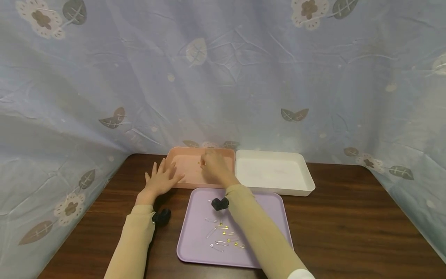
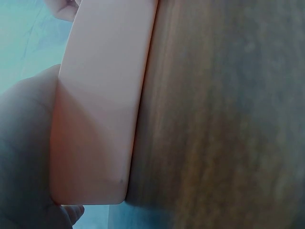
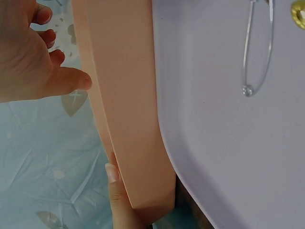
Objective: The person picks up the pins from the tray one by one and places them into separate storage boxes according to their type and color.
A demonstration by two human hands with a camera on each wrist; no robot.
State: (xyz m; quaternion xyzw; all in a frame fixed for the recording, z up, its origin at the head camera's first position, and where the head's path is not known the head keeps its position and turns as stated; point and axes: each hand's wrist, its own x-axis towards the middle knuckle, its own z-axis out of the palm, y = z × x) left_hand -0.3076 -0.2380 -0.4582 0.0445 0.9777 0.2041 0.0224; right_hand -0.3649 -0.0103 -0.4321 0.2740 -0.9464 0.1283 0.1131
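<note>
A peach-coloured shallow tray point(image 1: 181, 166) stands at the back of the table. My left hand point(image 1: 161, 181), fingers spread, rests at its left end with the thumb over the rim. Over the tray's right half is my right hand point(image 1: 213, 164), palm down with bent fingers; in the right wrist view its thumb stands apart from loosely curled fingers, and no held thing shows. A small orange-yellow speck lies by the fingertips, too small to tell. Nearer, several silver safety pins point(image 3: 248, 90) and small yellow-headed pins point(image 1: 236, 244) lie scattered on a lilac tray point(image 1: 195, 240).
A white tray point(image 1: 271, 170) stands to the right of the peach one. The lilac tray lies in front of both, partly under my right forearm. Brown wooden table point(image 1: 348, 224) shows on either side. A patterned cloth point(image 1: 223, 77) hangs behind.
</note>
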